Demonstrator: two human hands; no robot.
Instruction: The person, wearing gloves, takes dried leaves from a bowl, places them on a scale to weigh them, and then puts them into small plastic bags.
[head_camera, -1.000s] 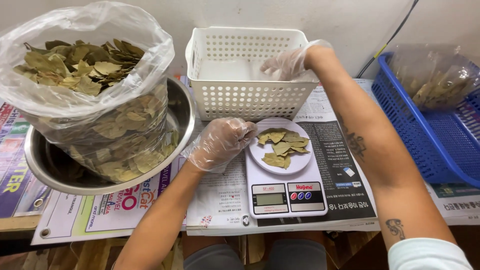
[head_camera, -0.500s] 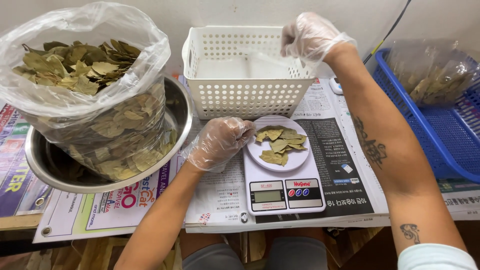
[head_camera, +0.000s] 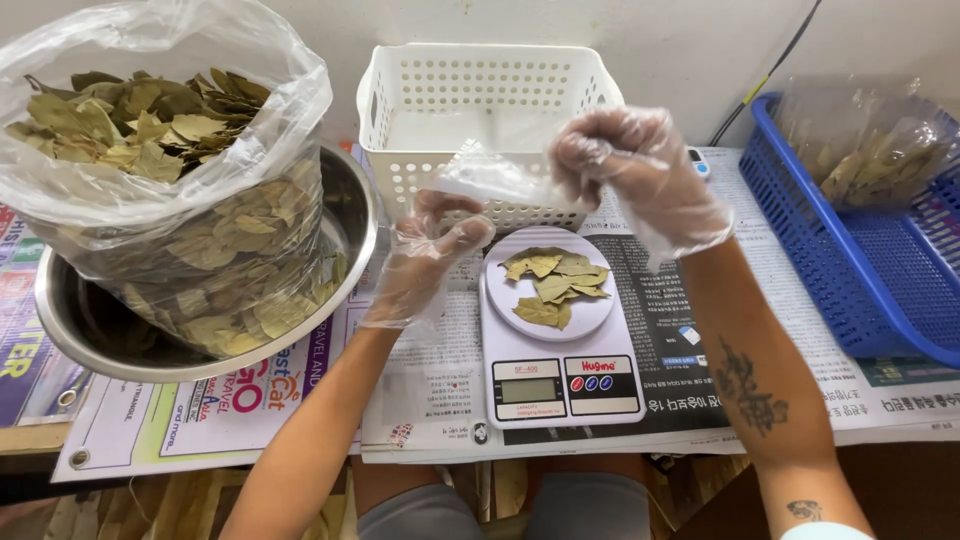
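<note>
Hands, left and right, pinch small clear crumpled bag between closed fingers.

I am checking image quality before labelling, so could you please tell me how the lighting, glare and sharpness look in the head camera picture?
In the head view, the light is soft and even, with only faint shadows. The steel bowl rim shows mild glare, as does the big plastic bag. The leaves on the scale are sharp; the right hand and the small clear bag look slightly smeared.
</note>
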